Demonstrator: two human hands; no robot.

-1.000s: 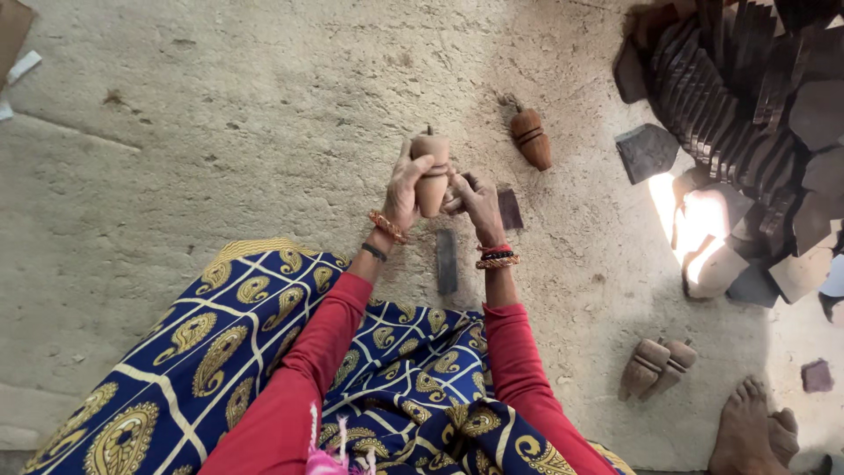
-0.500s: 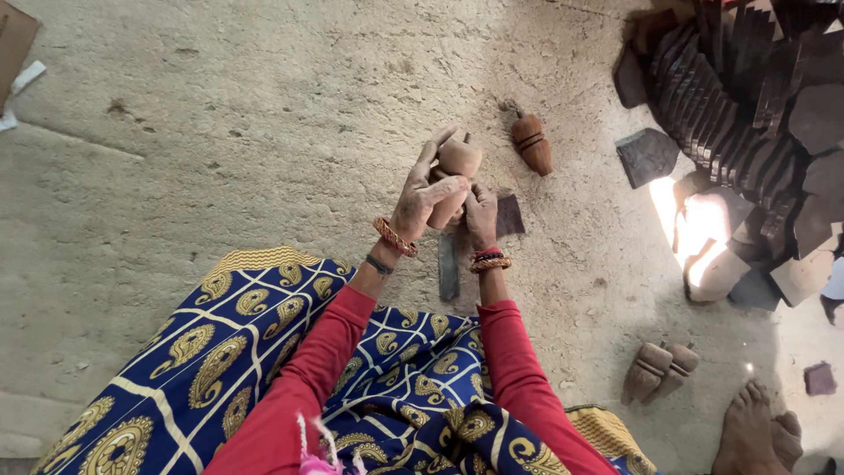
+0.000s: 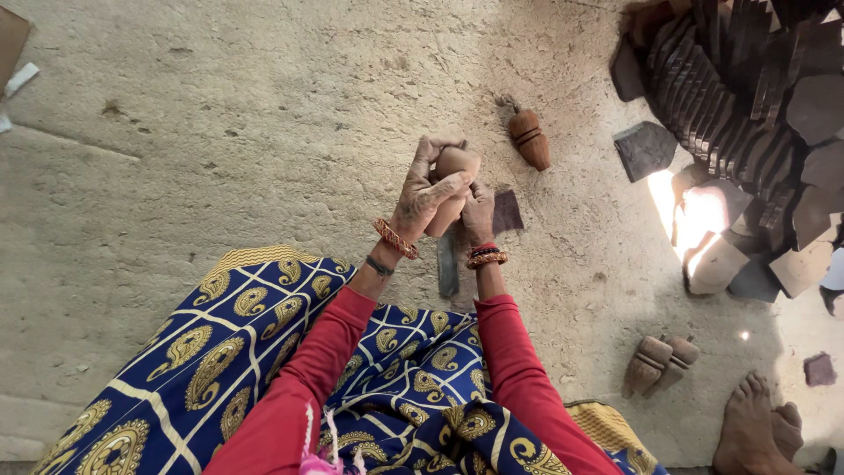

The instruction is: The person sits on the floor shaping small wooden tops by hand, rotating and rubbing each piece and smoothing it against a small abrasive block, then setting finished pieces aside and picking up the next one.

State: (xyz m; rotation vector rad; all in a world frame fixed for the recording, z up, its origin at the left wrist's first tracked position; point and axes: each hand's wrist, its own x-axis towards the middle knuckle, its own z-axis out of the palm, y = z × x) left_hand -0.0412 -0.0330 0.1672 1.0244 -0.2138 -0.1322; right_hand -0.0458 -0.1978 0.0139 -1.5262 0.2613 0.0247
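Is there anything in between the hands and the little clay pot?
No. Both hands are right on the small clay pot: the left hand wraps its side and the right hand supports it from below. Nothing sits between them. The flat dark tool lies on the floor beneath, apart.

I sit in a small pottery yard, working on a bare earthen floor [image 3: 220,132]. Beyond my hands to the right, rows of dark clay slabs [image 3: 738,97] are stacked on edge. A small clay pot [image 3: 530,139] lies just past my fingers, and two more pots [image 3: 659,362] rest near someone's bare foot [image 3: 749,422] at my right.
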